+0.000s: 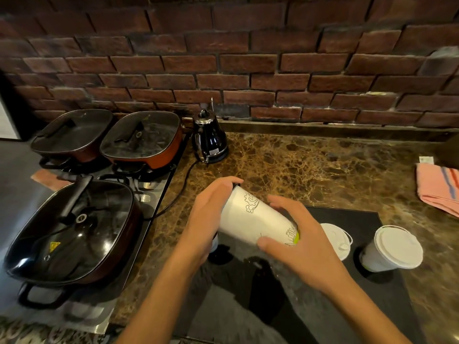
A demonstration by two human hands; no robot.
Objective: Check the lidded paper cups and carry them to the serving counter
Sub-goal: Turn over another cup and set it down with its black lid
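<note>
Both hands are on one white paper cup (250,219), tipped well over on its side above the black mat (347,294), its wide end up and to the left. The left hand (211,214) wraps that end, fingers curled over the rim; the right hand (295,242) cradles the lower end, fingers spread, thumb pressed on the wall. Line drawings run across the cup, with a green patch by the right thumb. Two more cups stand upright on the mat to the right: one (336,240) just behind the right hand, another (395,248) beyond, both with white lids
</note>
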